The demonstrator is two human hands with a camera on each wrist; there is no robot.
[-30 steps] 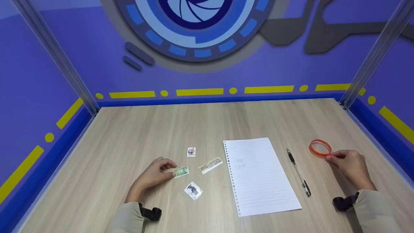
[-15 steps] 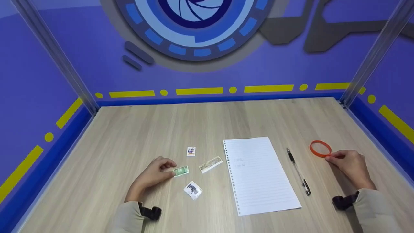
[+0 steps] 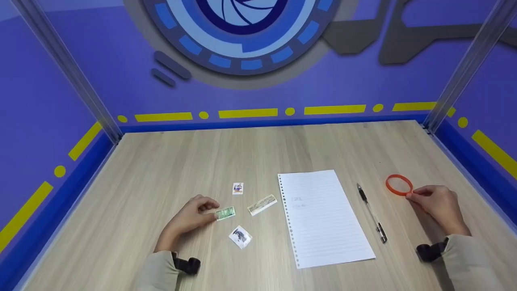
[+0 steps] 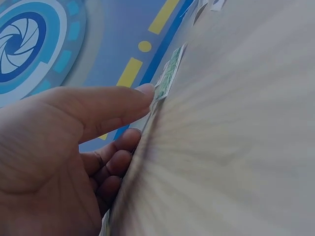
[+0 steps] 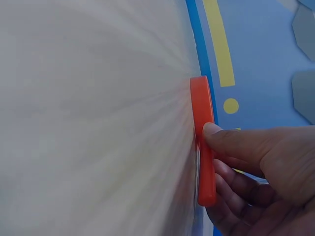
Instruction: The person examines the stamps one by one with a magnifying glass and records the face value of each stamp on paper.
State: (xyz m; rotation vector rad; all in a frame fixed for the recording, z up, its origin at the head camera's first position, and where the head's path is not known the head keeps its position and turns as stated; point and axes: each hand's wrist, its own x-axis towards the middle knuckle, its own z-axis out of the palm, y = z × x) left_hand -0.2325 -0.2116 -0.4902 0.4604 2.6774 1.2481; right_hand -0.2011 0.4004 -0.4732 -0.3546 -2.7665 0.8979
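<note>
At the left, my left hand holds a small green stamp at its near edge. The left wrist view shows the thumb against the green stamp, with the other fingers curled below. Three more stamps lie around it: a colourful stamp behind, a long brownish stamp to the right, and a stamp with a dark figure in front. My right hand grips a red magnifying glass by its handle. Its red rim and handle appear edge-on in the right wrist view, low over the table.
A lined sheet of paper with faint writing lies mid-table. Beside it, to the right, is a clear pen with a black grip. Blue panels with yellow marks enclose the wooden table at the back and both sides.
The magnifying glass has turned slightly in my right hand, with a bit of handle now showing below the thumb. My left hand and the stamps stay as they were.
</note>
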